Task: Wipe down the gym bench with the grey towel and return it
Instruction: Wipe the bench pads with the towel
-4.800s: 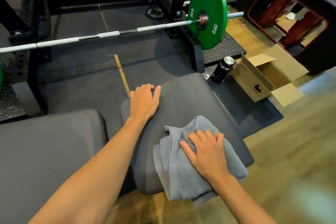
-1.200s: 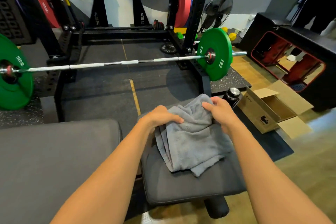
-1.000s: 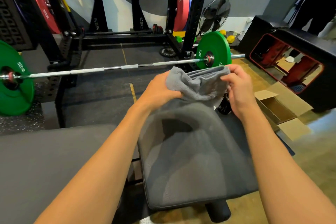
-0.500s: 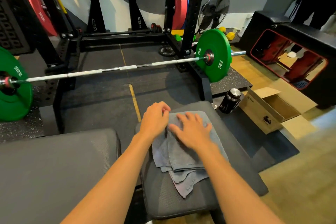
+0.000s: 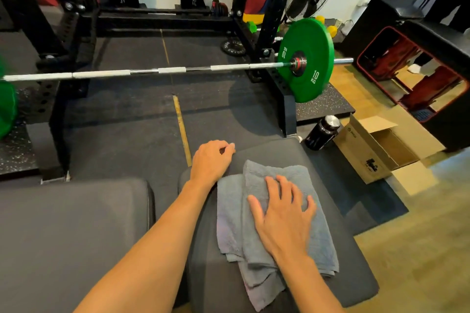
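Note:
The grey towel [image 5: 274, 256] lies folded on the dark seat pad [image 5: 338, 231] of the gym bench. My right hand [image 5: 282, 213] lies flat on top of the towel with its fingers spread. My left hand [image 5: 211, 160] rests at the pad's far left corner, just off the towel's edge, fingers loosely curled and holding nothing. The bench's larger back pad [image 5: 71, 236] fills the lower left.
A barbell [image 5: 167, 70] with a green 10 kg plate [image 5: 306, 60] sits across the black rack beyond the bench. A black bottle [image 5: 321, 132] and an open cardboard box [image 5: 373, 150] stand on the floor to the right. A black and red box [image 5: 417, 68] stands farther right.
The towel, lifted in both hands a second ago, is back down on the seat pad. My right hand has slid toward me along it, and my left hand has moved off its edge.

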Demonstrator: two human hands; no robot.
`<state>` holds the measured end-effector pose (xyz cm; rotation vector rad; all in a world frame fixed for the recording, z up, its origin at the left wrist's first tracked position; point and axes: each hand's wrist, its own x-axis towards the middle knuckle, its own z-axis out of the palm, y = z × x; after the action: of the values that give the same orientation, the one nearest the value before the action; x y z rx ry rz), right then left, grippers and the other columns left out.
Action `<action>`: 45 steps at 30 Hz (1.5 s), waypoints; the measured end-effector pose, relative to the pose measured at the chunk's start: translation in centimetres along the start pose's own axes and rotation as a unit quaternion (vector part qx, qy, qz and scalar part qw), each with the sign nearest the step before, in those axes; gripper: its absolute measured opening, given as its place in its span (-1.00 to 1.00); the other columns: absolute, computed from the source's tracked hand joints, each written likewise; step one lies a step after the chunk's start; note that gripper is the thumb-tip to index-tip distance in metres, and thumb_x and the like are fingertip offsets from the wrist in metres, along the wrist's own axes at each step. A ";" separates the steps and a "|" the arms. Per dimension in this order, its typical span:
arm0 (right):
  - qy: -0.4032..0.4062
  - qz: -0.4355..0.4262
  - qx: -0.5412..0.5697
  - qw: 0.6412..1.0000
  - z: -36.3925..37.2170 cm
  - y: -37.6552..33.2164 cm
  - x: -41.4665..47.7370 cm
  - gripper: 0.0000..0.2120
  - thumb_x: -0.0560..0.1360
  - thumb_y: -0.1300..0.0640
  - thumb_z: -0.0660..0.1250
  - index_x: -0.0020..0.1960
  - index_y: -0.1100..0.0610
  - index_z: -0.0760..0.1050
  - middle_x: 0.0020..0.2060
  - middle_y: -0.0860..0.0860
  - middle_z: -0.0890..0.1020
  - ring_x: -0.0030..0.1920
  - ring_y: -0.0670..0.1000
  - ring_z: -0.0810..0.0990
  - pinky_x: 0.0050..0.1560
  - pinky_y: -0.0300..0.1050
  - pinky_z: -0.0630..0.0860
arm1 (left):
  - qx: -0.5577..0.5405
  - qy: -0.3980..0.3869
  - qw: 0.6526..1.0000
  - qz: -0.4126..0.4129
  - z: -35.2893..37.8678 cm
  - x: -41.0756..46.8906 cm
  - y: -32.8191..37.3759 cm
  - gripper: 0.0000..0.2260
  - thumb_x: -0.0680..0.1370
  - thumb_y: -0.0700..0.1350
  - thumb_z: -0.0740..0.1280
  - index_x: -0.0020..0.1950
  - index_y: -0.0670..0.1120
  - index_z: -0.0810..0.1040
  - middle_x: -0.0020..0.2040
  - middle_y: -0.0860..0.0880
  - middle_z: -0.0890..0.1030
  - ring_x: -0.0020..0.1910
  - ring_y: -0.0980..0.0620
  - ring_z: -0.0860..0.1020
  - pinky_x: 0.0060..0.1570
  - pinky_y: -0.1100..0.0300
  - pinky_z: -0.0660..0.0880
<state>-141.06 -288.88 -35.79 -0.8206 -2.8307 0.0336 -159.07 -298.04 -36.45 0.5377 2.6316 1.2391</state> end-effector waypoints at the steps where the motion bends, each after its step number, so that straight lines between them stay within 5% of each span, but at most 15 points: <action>1: 0.012 0.002 -0.011 1.000 0.3 -0.6 0.9 -0.44 0.52 -0.29 0.07 0.37 -0.01 0.42 0.24 0.04 0.53 0.21 0.12 0.49 0.12 0.19 0.39 | -0.041 0.004 0.999 -0.015 0.0 0.5 -0.2 -0.66 0.56 0.10 0.19 -0.15 -0.02 0.70 -0.13 0.00 0.70 -0.06 -0.05 0.61 0.02 0.01 0.49; 5: 0.055 -0.063 0.026 0.996 1.6 -1.3 5.8 -0.53 0.53 -0.26 0.11 0.28 -0.01 0.49 -0.04 0.04 0.55 -0.10 0.10 0.51 -0.20 0.03 0.44 | -0.140 0.021 0.989 -0.040 0.3 0.9 -1.0 -0.58 0.54 0.20 0.14 -0.19 0.01 0.69 -0.25 0.10 0.69 -0.14 0.10 0.64 0.00 0.08 0.52; 9: 0.057 -0.119 0.061 0.989 3.0 -1.5 12.8 -0.62 0.54 -0.22 0.17 0.16 0.00 0.54 -0.07 0.06 0.56 -0.08 0.14 0.52 -0.13 0.06 0.42 | -0.106 0.067 0.992 -0.009 0.7 1.1 -1.2 -0.57 0.56 0.23 0.06 -0.03 -0.01 0.60 -0.27 0.06 0.61 -0.16 -0.02 0.58 -0.17 0.07 0.44; 12: 0.029 -0.153 0.060 0.986 3.5 -2.3 17.4 -0.63 0.57 -0.18 0.19 0.14 0.06 0.55 -0.07 0.11 0.58 -0.02 0.18 0.53 -0.03 0.10 0.40 | -0.101 0.099 0.990 -0.006 0.8 1.0 -1.2 -0.62 0.61 0.18 0.09 0.29 0.03 0.48 -0.02 -0.01 0.63 0.01 -0.04 0.57 -0.09 0.15 0.37; 15: 0.023 -0.165 0.066 0.984 3.3 -1.9 16.9 -0.63 0.58 -0.17 0.17 0.13 0.09 0.55 -0.05 0.12 0.58 -0.01 0.19 0.52 -0.01 0.08 0.37 | -0.078 0.117 0.990 -0.010 0.7 0.8 -1.1 -0.63 0.63 0.09 0.11 0.37 -0.03 0.42 -0.01 -0.05 0.62 0.09 -0.11 0.55 -0.04 0.13 0.38; 18: 0.039 -0.148 0.117 0.981 1.9 1.4 11.2 -0.65 0.57 -0.14 0.23 0.17 0.10 0.53 -0.01 0.12 0.57 -0.03 0.18 0.50 -0.05 0.05 0.37 | 0.010 0.089 0.996 -0.022 1.2 0.6 -0.7 -0.67 0.63 0.08 0.10 0.22 -0.04 0.52 0.08 -0.16 0.64 0.11 -0.22 0.54 0.02 0.00 0.45; 21: 0.037 -0.145 0.125 0.981 -0.4 5.6 4.0 -0.69 0.54 -0.10 0.28 0.13 0.10 0.53 -0.05 0.08 0.57 -0.10 0.15 0.51 -0.11 0.04 0.41 | 0.118 0.047 0.991 -0.034 1.5 -0.1 0.0 -0.62 0.60 0.15 0.09 -0.09 -0.06 0.57 -0.04 -0.18 0.65 -0.02 -0.26 0.56 -0.12 0.01 0.40; 26: 0.030 -0.111 0.108 0.987 -2.4 10.4 -4.1 -0.75 0.49 -0.11 0.21 0.02 0.04 0.47 -0.18 0.01 0.51 -0.23 0.07 0.46 -0.26 -0.01 0.43 | 0.126 0.036 0.990 -0.049 1.4 -1.0 0.9 -0.66 0.57 0.22 0.11 -0.17 0.02 0.50 -0.17 -0.06 0.59 -0.12 -0.16 0.53 -0.16 0.06 0.36; 38: 0.055 -0.141 0.081 0.985 3.5 3.4 17.8 -0.66 0.54 -0.09 0.14 0.09 0.15 0.49 -0.08 0.18 0.56 -0.06 0.24 0.51 -0.15 0.10 0.37 | 0.176 0.095 0.980 0.012 2.9 0.4 -0.4 -0.71 0.52 0.09 0.14 -0.23 -0.07 0.48 -0.34 -0.01 0.51 -0.32 -0.13 0.46 -0.31 0.09 0.31; 45: 0.037 -0.158 0.138 0.977 1.8 6.8 13.1 -0.69 0.55 -0.10 0.18 0.07 0.12 0.48 -0.11 0.12 0.54 -0.09 0.17 0.49 -0.11 0.05 0.39 | 0.219 0.110 0.969 0.028 2.5 -0.7 1.0 -0.75 0.56 0.00 0.17 -0.18 -0.11 0.51 -0.26 -0.12 0.60 -0.26 -0.20 0.52 -0.22 0.03 0.41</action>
<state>-148.69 -276.08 -35.74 -0.3033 -2.7626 0.3344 -157.40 -295.95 -37.27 0.5686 3.1208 0.7588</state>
